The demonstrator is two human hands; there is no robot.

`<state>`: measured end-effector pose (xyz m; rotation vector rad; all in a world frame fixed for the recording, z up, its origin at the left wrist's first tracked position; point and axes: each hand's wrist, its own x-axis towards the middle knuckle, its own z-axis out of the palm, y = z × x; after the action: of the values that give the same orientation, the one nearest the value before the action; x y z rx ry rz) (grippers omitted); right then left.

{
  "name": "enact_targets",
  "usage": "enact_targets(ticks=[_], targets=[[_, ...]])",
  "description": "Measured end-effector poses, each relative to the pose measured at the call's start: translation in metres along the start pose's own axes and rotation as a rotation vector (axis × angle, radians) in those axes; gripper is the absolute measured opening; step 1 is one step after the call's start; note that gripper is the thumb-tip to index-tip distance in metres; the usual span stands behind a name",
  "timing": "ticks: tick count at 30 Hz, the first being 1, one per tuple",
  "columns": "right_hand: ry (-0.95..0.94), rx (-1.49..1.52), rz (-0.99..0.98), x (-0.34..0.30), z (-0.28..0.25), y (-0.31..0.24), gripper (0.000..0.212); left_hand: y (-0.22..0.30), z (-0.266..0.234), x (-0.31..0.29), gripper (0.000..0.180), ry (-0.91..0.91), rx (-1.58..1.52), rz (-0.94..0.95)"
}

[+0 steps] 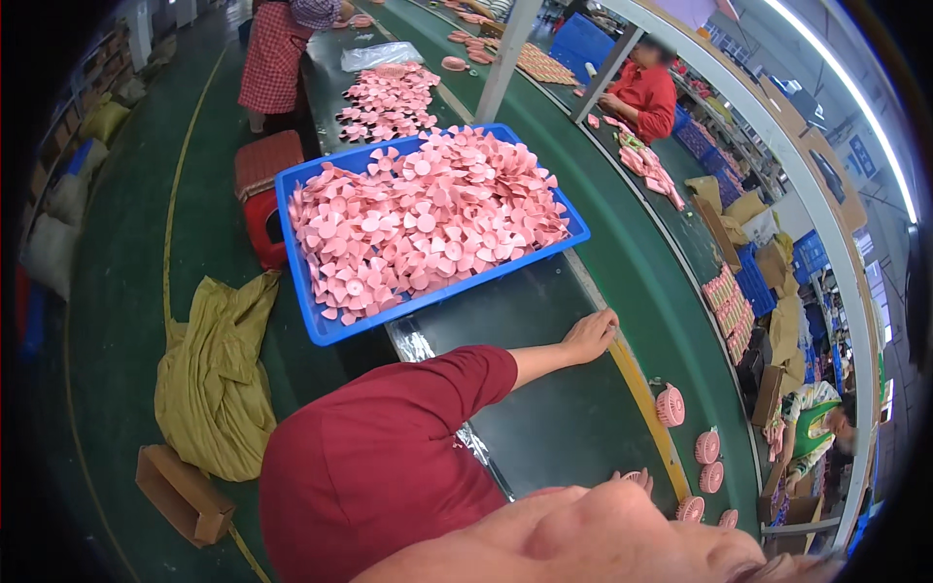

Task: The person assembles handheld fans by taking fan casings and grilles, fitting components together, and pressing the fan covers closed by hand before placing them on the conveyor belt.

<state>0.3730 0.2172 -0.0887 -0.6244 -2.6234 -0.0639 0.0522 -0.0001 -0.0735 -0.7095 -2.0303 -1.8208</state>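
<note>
Left hand (pixel 591 335) at edge of dark table (pixel 564 418), fingers curled; can't tell if pinching anything. Right hand (pixel 647 480) mostly hidden, seemingly at pink round part (pixel 634 476) near yellow strip (pixel 646 398); grip unclear. Pink fan blades (pixel 423 223) fill blue tray (pixel 442 295).

At four o'clock, the fan housings (pixel 670 406) were ribbed plastic; at eleven, the fan impellers (pixel 418 228) and crate (pixel 326 328) were smooth plastic. The tabletop (pixel 554 418) toward five looked glossy; at eight, the sack (pixel 219 389) seemed creased cloth, the carton (pixel 185 491) matt cardboard.

An olive sack (pixel 219 379) apparently touches a carton (pixel 185 493).
</note>
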Motion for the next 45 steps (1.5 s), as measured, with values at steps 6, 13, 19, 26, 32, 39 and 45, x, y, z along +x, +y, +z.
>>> enact_targets(ticks=[6,13,19,26,32,39,45], targets=[[0.070,0.111,0.026,-0.001,-0.049,-0.042,0.070,-0.002,0.001,0.001,0.016,0.036,-0.003,0.026],[-0.093,0.012,0.190,-0.010,-0.058,-0.055,0.065,-0.009,-0.003,-0.007,0.013,-0.001,0.025,0.026],[-0.130,0.961,-0.087,0.040,-0.008,-0.071,0.053,0.002,-0.033,-0.039,0.013,-0.160,0.050,0.081],[-0.416,1.544,0.149,0.092,-0.033,-0.203,0.050,0.061,-0.066,-0.085,0.044,-0.441,-0.121,-0.088],[-0.505,1.740,0.044,0.105,0.005,-0.238,0.050,0.035,-0.080,-0.091,0.050,-0.199,-0.368,-0.184],[-0.136,1.380,-0.126,0.105,0.032,-0.223,0.045,0.048,-0.086,-0.092,0.052,-0.204,-0.288,-0.149],[-0.120,1.417,-0.070,0.100,0.032,-0.221,0.049,0.048,-0.094,-0.079,0.036,-0.111,-0.154,-0.075]])
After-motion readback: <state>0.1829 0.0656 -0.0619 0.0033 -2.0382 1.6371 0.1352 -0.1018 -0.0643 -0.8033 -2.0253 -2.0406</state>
